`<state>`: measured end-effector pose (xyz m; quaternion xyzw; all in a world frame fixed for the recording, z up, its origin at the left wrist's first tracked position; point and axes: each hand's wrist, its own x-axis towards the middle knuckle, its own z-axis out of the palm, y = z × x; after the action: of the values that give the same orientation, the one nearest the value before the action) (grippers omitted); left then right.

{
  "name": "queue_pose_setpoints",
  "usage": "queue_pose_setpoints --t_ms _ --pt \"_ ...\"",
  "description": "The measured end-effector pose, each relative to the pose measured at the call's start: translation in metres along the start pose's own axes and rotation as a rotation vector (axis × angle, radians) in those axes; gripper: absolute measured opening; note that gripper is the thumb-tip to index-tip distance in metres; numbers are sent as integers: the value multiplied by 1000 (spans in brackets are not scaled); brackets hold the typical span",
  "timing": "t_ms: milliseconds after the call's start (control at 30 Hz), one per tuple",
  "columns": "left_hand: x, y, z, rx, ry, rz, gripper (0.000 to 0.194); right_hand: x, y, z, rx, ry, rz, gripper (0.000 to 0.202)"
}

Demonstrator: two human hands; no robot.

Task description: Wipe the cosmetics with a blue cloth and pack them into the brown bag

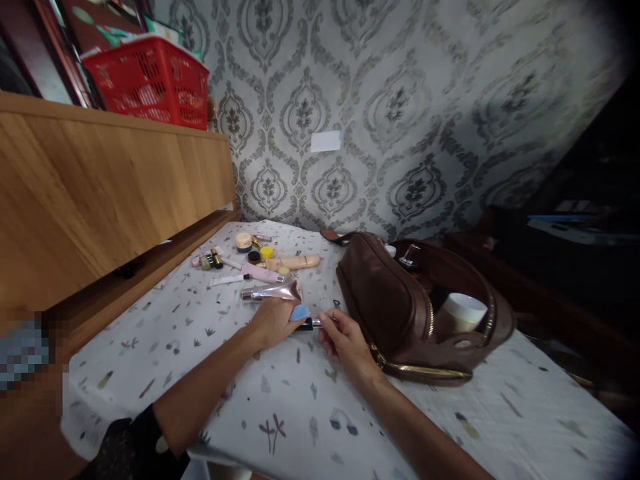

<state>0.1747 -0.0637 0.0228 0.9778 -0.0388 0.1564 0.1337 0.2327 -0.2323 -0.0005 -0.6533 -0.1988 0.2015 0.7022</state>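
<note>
My left hand (274,323) is closed around a slim dark tube (306,324), and a light blue item (299,313) shows beside its fingers. The fingertips of my right hand (345,337) pinch the silvery end of the same tube. Just beyond my left hand lies a shiny pinkish-silver tube (273,291). Further back are a pink tube (263,273), a peach tube (295,262), a white tube (226,281) and several small jars and bottles. To the right of my right hand stands an open brown bag (385,300) with a white container (463,312) inside.
A patterned white cloth (165,333) covers the surface. Along the left runs a wooden cabinet (110,193) with a red basket (150,83) on top. Behind is a wallpapered wall (340,87). Dark items stand at the far right.
</note>
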Motion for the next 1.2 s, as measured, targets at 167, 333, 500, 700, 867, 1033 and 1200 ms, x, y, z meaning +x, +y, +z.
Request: queue_pose_setpoints --t_ms 167,333,500,700,867,1033,1200 --pt "2 -4 3 -19 15 0 40 1 6 0 -34 -48 -62 50" --pt "3 -5 0 -58 -13 -88 38 -3 3 -3 -285 -53 -315 29" --pt "2 -6 -1 -121 14 -93 42 -7 -1 -5 -475 -66 -462 22" --pt "2 -5 -1 -112 21 -81 41 -3 4 -5 -395 1 -308 41" --pt "1 -5 -1 -114 16 -78 39 0 1 -5 -274 -30 -172 40" --pt "2 -7 -1 -200 62 -140 40 2 2 -4 -105 -7 -159 47" --pt "3 -9 1 -181 41 -198 49 4 5 -3 -70 -22 -160 48"
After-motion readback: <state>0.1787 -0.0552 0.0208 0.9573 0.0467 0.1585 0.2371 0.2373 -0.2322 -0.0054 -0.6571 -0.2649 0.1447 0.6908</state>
